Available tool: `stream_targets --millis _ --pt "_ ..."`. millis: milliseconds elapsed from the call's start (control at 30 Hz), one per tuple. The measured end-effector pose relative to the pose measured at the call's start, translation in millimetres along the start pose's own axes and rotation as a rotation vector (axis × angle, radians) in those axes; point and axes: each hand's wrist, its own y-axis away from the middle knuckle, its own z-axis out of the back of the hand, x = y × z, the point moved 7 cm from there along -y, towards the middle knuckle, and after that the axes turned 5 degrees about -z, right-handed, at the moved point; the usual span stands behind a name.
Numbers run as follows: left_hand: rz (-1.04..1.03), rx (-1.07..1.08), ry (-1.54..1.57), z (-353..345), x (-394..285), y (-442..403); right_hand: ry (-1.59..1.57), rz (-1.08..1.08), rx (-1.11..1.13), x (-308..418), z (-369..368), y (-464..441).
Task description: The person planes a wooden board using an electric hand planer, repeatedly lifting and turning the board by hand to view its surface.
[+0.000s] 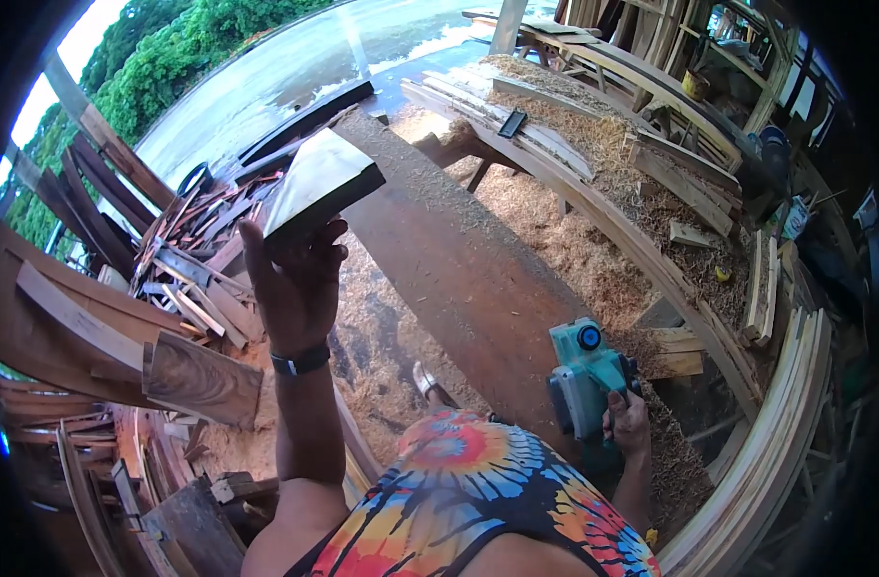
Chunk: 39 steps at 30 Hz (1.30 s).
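My left hand (303,293) is raised over the left side of the bench, fingers closed around the lower end of a short wooden board (326,173). The board is tilted, with a pale, smooth upper face and a dark edge. Low on the right, my right hand (628,423) grips the handle of a teal electric planer (582,370) with a dark blue front knob. The planer is at the right edge of the long brown workbench plank (449,260); whether it rests there I cannot tell. Wood shavings are scattered over the plank.
A second bench with a long beam (593,216) runs along the right, carrying shavings and a small dark block (513,123). Long pale boards (757,462) curve along the lower right. Scrap wood (204,240) is heaped at left, near leaning planks (204,375). Shavings cover the floor (382,317).
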Motion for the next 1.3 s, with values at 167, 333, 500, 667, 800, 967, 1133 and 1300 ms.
stream_targets --millis 167,333,500,667,800,967,1133,1300 --pt "0.010 0.012 0.027 -6 0 -1 0.010 0.004 0.004 1 1 1" --pt "0.024 -0.034 0.007 -5 2 -4 -0.003 -0.003 0.005 -2 0 0" --pt "0.032 0.019 0.062 -7 6 -7 0.016 0.011 0.008 -1 1 0" --pt "0.028 -0.053 -0.002 -11 11 -10 -0.010 0.017 0.005 -2 0 -1" --pt "0.026 -0.035 0.033 -15 12 -14 -0.007 0.008 0.006 1 0 0" --pt "0.039 -0.043 0.132 -16 14 -16 -0.015 -0.017 -0.007 -4 1 -1" --pt "0.088 0.211 0.310 -15 21 -21 -0.016 -0.021 -0.004 -3 1 -1" --pt "0.031 -0.002 0.209 -22 20 -25 0.012 0.004 -0.006 -6 3 -3"
